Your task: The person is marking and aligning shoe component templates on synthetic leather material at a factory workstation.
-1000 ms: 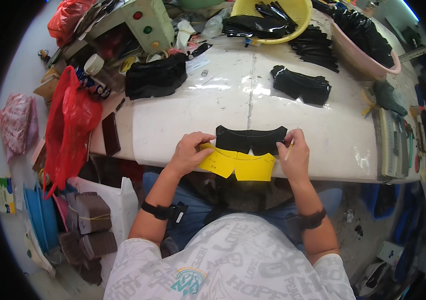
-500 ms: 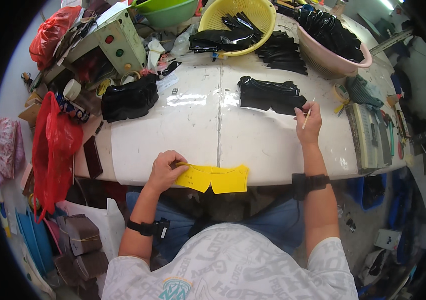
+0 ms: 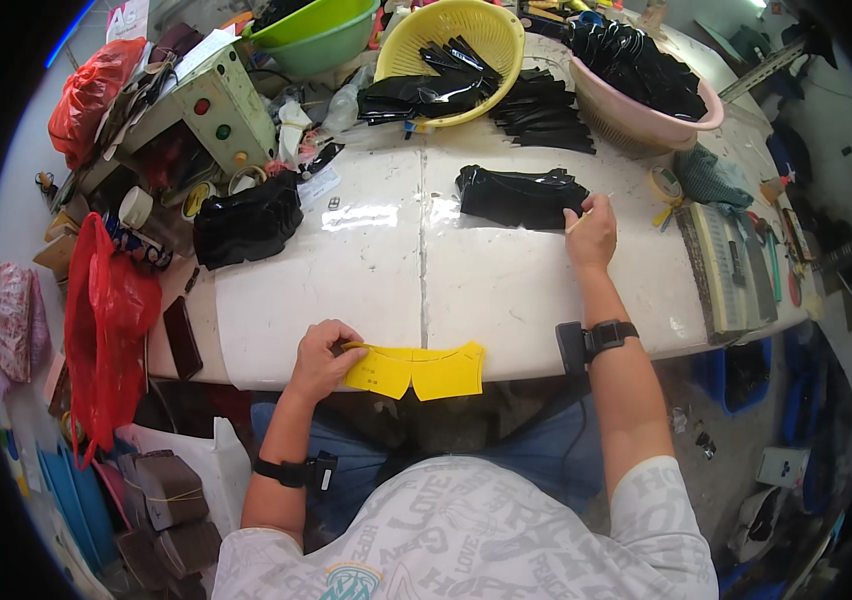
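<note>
Between thumb and fingers, my left hand (image 3: 324, 362) pinches the left end of a flat yellow pattern piece (image 3: 446, 374), notched at its lower edge and lying at the table's near edge. My right hand (image 3: 593, 236) is closed on a thin pale stick (image 3: 576, 224); its tip is hard to make out. Its fingers are at the right end of a stack of glossy black sheet pieces (image 3: 521, 197), apparently touching it. Another stack of black pieces (image 3: 248, 222) lies at the left of the white table (image 3: 346, 290).
At the back stand a yellow basket (image 3: 396, 60) and a pink basket (image 3: 626, 120), both holding black pieces, with more black strips (image 3: 544, 112) between them. A metal control box (image 3: 211, 115), a red bag (image 3: 111, 330) and a phone (image 3: 183, 340) are on the left. A tape roll (image 3: 664, 184) lies right.
The black stack's right end, raised earlier at my right fingers, now lies lower. My right hand has stayed by it. The view has shifted slightly; my left hand still holds the yellow piece.
</note>
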Demonstrator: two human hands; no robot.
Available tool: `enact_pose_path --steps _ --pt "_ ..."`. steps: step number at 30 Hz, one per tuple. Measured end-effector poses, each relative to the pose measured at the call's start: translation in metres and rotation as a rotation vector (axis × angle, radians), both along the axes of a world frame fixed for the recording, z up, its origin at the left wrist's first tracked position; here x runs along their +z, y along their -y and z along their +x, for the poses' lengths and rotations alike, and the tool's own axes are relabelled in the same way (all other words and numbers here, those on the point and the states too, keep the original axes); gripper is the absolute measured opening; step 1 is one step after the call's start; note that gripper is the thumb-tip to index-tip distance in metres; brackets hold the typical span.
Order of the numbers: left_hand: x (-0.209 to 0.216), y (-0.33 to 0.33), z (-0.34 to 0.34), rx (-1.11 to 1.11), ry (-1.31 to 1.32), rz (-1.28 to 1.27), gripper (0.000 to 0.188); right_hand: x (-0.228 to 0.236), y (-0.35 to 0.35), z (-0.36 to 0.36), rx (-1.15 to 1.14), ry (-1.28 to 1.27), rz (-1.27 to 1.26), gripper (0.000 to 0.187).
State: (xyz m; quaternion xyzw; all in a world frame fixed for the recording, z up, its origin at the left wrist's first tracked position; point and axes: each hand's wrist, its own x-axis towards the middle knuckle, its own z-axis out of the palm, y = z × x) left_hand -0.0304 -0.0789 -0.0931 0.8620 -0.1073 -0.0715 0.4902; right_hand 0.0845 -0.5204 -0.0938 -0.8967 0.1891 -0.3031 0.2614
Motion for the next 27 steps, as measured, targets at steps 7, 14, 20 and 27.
enact_pose_path --steps 7,14,20,27 --pt "0.015 -0.005 0.007 0.048 -0.107 -0.102 0.010 -0.015 0.015 -0.029 0.103 0.203 -0.001 0.030" --pt "0.020 -0.025 0.045 0.112 -0.042 0.077 0.023 -0.012 0.003 -0.111 0.319 0.155 0.076 0.012" --pt "0.029 -0.083 0.092 0.323 0.585 0.393 0.024 -0.026 -0.011 -0.118 0.315 0.112 0.059 0.012" --pt "0.064 -0.127 0.132 0.297 0.666 0.847 0.041 -0.025 -0.012 -0.118 0.283 0.103 0.047 0.013"
